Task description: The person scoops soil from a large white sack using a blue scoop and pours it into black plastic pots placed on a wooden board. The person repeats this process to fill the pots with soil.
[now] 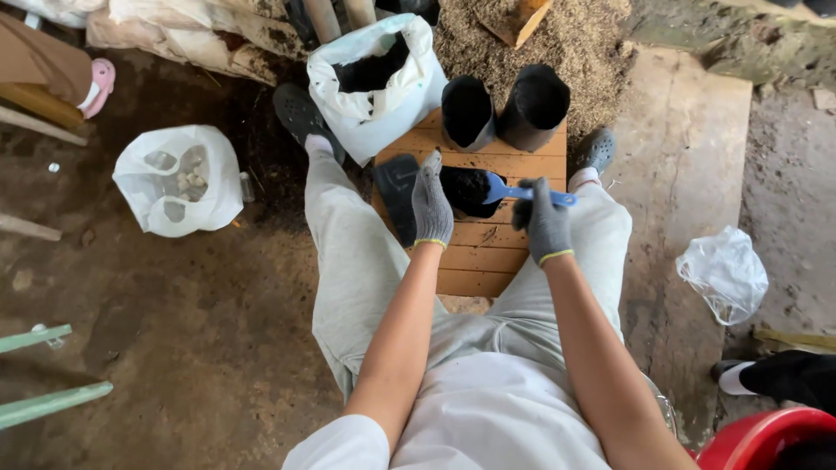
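gloved left hand (431, 207) pinches the rim of a black soil-filled bag (468, 189); right hand (544, 222) grips a blue scoop (522, 192) over it, on the wooden table (470, 261).

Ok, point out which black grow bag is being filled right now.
The black grow bag nearest the person, held by the left hand; soil visible inside, blue scoop at its mouth.

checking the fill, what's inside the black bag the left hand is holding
Dark soil fills the bag near its mouth, and the bowl of the blue scoop held by the right hand dips into it. The left hand covers the bag's left edge; deeper contents are hidden.
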